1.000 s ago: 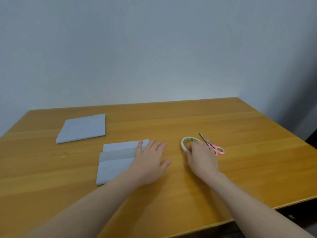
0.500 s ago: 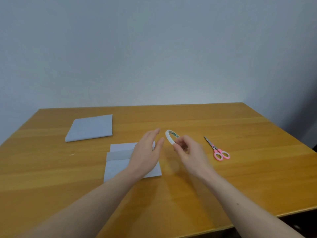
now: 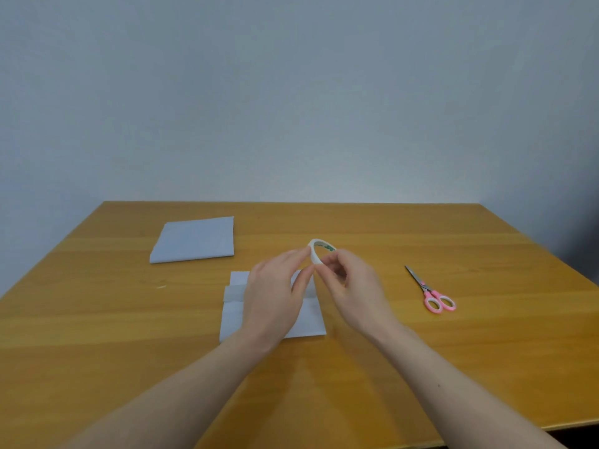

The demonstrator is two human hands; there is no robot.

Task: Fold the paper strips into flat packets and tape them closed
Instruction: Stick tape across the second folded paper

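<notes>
Right hand pinches tape roll above folded paper (middle hidden by hands). Left hand, fingers at roll's edge; grip unclear. Second packet and scissors lie on table, L & R.

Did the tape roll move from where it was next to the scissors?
Yes. The tape roll left its spot beside the scissors; the right hand holds it up, leftward, above the folded paper.

On the table, a packet lies back left, another packet centre under both hands; scissors lie right.
</notes>
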